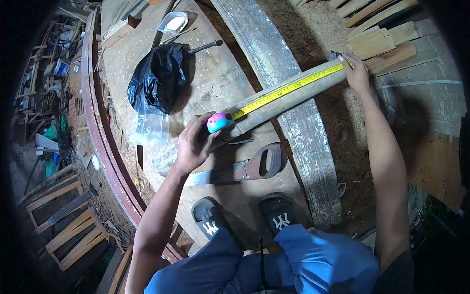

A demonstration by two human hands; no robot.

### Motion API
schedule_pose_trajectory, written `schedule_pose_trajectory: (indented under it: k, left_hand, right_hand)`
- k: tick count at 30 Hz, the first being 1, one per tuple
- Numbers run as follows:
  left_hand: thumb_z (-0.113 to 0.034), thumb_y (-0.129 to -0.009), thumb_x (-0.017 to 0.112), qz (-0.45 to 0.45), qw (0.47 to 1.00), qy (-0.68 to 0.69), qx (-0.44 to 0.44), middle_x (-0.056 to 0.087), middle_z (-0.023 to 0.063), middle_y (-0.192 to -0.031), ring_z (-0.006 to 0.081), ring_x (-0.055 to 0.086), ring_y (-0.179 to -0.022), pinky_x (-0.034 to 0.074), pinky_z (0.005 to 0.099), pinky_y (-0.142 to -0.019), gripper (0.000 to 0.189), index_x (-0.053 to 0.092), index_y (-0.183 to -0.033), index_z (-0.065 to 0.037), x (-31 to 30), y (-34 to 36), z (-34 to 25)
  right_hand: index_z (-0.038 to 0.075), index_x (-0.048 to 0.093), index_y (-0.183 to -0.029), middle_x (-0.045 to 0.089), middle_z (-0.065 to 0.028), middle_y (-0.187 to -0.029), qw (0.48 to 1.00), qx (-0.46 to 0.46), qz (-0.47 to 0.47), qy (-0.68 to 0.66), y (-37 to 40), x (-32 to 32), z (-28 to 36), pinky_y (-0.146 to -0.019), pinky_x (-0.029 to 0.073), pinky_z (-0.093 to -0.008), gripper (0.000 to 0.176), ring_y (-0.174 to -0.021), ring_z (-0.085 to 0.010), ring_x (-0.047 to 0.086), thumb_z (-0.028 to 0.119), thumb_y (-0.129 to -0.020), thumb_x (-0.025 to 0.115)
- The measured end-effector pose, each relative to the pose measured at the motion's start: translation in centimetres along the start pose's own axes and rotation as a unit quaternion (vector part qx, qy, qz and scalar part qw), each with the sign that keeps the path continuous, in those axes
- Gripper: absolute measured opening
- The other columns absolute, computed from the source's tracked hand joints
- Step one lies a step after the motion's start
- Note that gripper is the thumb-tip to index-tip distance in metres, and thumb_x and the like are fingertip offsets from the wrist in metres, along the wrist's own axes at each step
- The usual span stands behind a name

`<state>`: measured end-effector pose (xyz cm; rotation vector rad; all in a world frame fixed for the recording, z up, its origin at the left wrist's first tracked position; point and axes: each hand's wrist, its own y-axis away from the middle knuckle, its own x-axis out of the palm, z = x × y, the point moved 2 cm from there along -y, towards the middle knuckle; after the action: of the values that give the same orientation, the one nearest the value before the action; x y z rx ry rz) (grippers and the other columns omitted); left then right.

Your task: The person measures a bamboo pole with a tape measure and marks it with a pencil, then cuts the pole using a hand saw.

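Observation:
A yellow tape measure blade (289,90) is stretched along a round wooden pole (267,109) that lies across the boards. My left hand (193,145) is closed around the pink and blue tape measure case (219,122) near the pole's left part. At the blade's far end, my right hand (356,71) pinches the tape against the pole, with a small dark item (336,53) by the fingertips that I cannot make out. Below the pole lies a handsaw (254,165) with a brown handle; its blade passes partly behind my left forearm.
A black plastic bag (159,76), a hammer-like tool (205,46) and a clear tub (173,22) rest on the wide board. A weathered plank (313,147) runs under the pole. Wood offcuts (372,43) are stacked at upper right. Sandalled feet (276,213) stand on the board.

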<state>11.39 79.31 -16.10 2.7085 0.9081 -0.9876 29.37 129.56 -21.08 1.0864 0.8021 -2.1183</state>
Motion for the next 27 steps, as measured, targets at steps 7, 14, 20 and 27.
schedule_pose_trajectory:
  k: [7,14,20,27]
  left_hand:
    - [-0.005,-0.088,0.074,0.003,1.0,0.002,-0.01,0.067,0.0194,-0.111,0.03,0.068,-0.104,0.052,0.0365,-0.093,0.041,0.061,-0.127,0.002,-0.07,-0.01,0.04]
    - [-0.002,-0.088,0.073,0.003,1.0,0.017,-0.011,0.067,0.0199,-0.112,0.0295,0.068,-0.106,0.052,0.0361,-0.094,0.042,0.06,-0.128,0.002,0.04,0.1,0.4]
    - [0.0,-0.087,0.072,0.007,1.0,0.004,-0.013,0.067,0.02,-0.113,0.0313,0.068,-0.106,0.052,0.0365,-0.094,0.043,0.06,-0.128,0.002,-0.14,-0.01,0.01]
    - [-0.001,-0.086,0.073,0.005,1.0,0.0,-0.008,0.067,0.0202,-0.112,0.0329,0.068,-0.105,0.052,0.0372,-0.093,0.044,0.06,-0.128,0.001,-0.16,-0.14,0.0]
  right_hand:
    - [-0.002,0.072,-0.117,0.066,-0.0234,-0.127,1.0,0.003,0.009,0.007,-0.04,-0.08,0.14,-0.108,0.044,-0.0403,0.036,-0.124,-0.0359,0.06,0.028,-0.097,0.067]
    - [-0.002,0.071,-0.119,0.065,-0.0234,-0.129,1.0,0.004,0.017,-0.004,-0.13,0.17,-0.47,-0.108,0.044,-0.0401,0.036,-0.124,-0.0361,0.06,0.027,-0.098,0.067]
    - [-0.002,0.071,-0.118,0.065,-0.0231,-0.129,1.0,0.004,0.011,0.006,-0.07,0.04,-0.18,-0.108,0.044,-0.0399,0.036,-0.124,-0.0359,0.06,0.027,-0.097,0.068]
    - [-0.003,0.071,-0.118,0.066,-0.0225,-0.129,1.0,0.018,0.011,-0.012,-0.07,0.02,0.07,-0.108,0.044,-0.0396,0.039,-0.124,-0.0351,0.06,0.029,-0.096,0.069]
